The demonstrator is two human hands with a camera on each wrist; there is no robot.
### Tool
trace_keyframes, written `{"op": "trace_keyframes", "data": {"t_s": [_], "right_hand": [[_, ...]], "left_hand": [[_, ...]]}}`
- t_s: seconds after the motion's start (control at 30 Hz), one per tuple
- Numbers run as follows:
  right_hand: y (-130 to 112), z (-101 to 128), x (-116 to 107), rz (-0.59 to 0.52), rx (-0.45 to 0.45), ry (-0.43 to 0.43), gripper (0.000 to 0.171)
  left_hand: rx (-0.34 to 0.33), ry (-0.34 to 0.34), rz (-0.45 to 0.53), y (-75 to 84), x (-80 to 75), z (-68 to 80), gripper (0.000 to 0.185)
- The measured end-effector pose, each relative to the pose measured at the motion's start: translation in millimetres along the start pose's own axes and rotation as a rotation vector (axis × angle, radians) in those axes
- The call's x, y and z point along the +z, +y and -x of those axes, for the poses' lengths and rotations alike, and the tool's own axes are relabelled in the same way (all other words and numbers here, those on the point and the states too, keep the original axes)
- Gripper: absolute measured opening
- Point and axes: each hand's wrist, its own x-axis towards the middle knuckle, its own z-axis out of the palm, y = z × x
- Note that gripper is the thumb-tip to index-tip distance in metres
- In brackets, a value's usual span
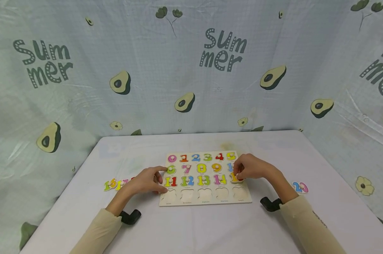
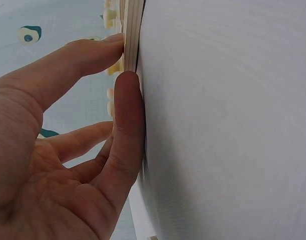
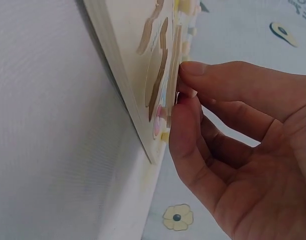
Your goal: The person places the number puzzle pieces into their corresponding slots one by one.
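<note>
Both forearms reach forward over the table [image 1: 191, 229], sleeves drawn to the wrists. The left hand [image 1: 148, 180] lies flat against the left edge of the puzzle board [image 1: 178, 201], its fingers [image 2: 128, 115] straight and spread; the thumb and forefinger press the board's thin side, and it grips nothing. The right hand [image 1: 251, 168] hovers over the board's right end, thumb and forefinger curled together and pinching the number piece [image 1: 236, 178] at the right end of the third row, which the wrist view shows standing slightly raised from its recess. The board lies flat at the table's middle, between the two hands, its bottom row of recesses bare. Loose number pieces [image 1: 115, 184] lie left of the board, and a 20 piece [image 1: 300, 187] lies to its right
</note>
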Motion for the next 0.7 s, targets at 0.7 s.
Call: {"op": "trace_keyframes", "data": {"t_s": [0.7], "right_hand": [[1.7,-3.7,6.7,-0.003,0.017,-0.012,0.010]], "left_hand": [[0.004,0.000,-0.008,-0.6,0.6,-1.4,0.080]]}}
